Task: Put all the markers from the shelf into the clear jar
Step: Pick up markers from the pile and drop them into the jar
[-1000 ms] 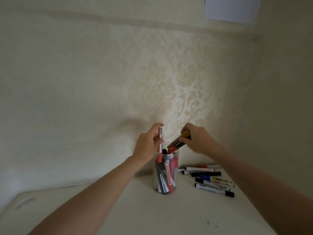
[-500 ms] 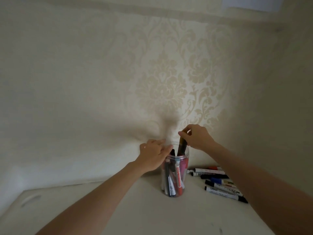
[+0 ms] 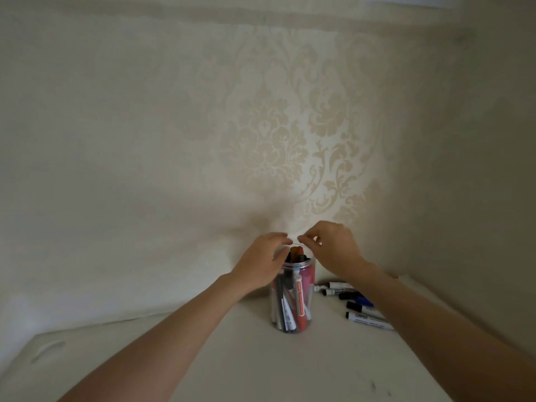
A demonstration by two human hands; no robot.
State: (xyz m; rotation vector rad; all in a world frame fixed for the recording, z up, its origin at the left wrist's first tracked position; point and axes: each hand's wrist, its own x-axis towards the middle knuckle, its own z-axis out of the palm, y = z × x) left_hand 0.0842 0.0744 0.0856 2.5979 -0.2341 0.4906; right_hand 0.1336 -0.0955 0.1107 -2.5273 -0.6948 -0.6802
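The clear jar [image 3: 293, 297] stands on the white shelf [image 3: 237, 358], packed with several upright markers, red, black and white. My left hand [image 3: 262, 261] curls over the jar's left rim, fingers bent, nothing in it. My right hand [image 3: 330, 248] hovers just above the right rim with thumb and forefinger close together and no marker between them. An orange-topped marker [image 3: 383, 252] pokes up at the jar's mouth. Several loose markers [image 3: 356, 307] lie on the shelf right of the jar, partly hidden by my right forearm.
Patterned cream wallpaper [image 3: 275, 134] rises directly behind the jar, and a side wall [image 3: 478, 198] closes the corner at the right. A shallow dent [image 3: 48, 351] marks the shelf at the far left.
Both hands lowered their markers into the jar and let go. The left hand sank onto the rim; the right hand rose slightly, now without a marker.
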